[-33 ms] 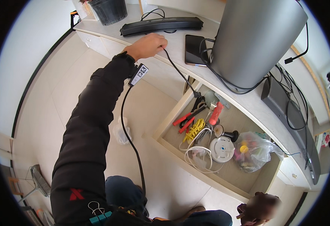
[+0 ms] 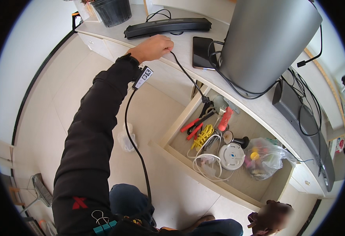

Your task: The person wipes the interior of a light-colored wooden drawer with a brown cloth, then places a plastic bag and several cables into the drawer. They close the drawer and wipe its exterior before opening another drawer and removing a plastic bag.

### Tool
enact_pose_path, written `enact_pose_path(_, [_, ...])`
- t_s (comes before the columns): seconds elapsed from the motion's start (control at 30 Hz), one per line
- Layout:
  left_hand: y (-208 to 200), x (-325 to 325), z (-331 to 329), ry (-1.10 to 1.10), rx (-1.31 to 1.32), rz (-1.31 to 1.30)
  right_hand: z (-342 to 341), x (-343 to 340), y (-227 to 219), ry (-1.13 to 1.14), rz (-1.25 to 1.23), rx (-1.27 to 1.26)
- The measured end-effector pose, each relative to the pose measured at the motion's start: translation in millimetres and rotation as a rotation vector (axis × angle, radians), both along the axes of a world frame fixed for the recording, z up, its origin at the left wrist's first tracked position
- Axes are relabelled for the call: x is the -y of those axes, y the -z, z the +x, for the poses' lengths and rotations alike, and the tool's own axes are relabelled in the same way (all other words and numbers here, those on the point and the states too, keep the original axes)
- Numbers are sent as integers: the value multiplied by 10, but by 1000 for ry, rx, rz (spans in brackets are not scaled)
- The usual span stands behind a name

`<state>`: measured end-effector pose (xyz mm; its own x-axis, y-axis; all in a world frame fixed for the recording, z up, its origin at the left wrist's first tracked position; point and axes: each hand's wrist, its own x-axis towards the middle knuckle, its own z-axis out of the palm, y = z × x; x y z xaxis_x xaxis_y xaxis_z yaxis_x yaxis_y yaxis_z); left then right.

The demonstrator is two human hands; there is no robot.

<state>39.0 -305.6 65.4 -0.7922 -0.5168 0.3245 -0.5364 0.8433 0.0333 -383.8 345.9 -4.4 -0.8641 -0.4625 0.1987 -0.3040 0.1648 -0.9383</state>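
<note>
Black cable [image 2: 185, 73] is pinched in the left hand [image 2: 153, 48], thumb and fingers closed up on it, so that grip's pretty narrow; can't tell the right hand's state from this view. Pulled-out drawer [image 2: 276, 188] is a proper junk drawer: tools with red handles [image 2: 195, 132], a bundled yellow cord [image 2: 204, 135], a loopy white cable [image 2: 195, 160], a round white device [image 2: 232, 156], a red-orange object [image 2: 225, 119] and a clear plastic bag [image 2: 273, 163] with something yellow and other colorful bits inside, though the plastic blurs most of it. Over at the far left of the countertop [image 2: 184, 44] sits a black plant pot [image 2: 111, 12]; can't see into that one. As for the cable, one part's hidden in the fingers, and the visible stretch drops away below and to the right of the hand, past the counter edge, to a chunky black connector [image 2: 206, 99] at the drawer's upper left corner. Its long axis is a diagonal, upper left to lower right, with a slight bow, and the connector end points toward the drawer. Can't make out whether that end actually touches the stuff underneath.
</note>
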Motion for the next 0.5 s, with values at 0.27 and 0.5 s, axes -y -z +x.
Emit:
enact_pose_path(0.27, [-101, 832, 44, -423, -152, -315, -128, 65, 6, 67, 191, 14])
enact_pose_path(0.5, [46, 1215, 54, -545, 94, -25, -144, -214, -48, 108, 333, 18])
